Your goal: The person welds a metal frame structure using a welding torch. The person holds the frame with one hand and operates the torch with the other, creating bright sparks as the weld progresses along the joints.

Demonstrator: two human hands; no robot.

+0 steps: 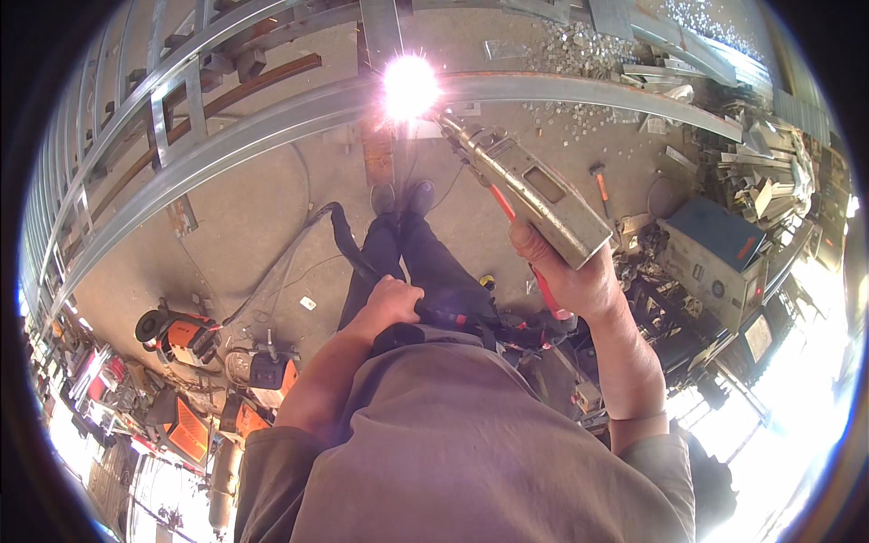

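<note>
My right hand [579, 281] is wrapped round the red handle of a welding gun [548, 195] with a brass-coloured, boxy body. Its nozzle points up and left at a bright white-pink glare [410, 88] with sparks. That glare sits on a long grey metal beam [543, 88], where an upright piece meets it, and hides the joint. Below the beam, a rusty flat strip [378, 158] runs towards my feet. Near my waist, my left hand [393, 301] is closed on a thick black cable [347, 242], which loops over my left thigh.
A steel frame [172, 127] fills the upper left. Offcuts [760, 195] are heaped at right, beside a blue-topped machine [715, 258]. A hammer [601, 184] lies on the floor. Orange-and-black machines [181, 337] stand at lower left, with cables trailing across the floor.
</note>
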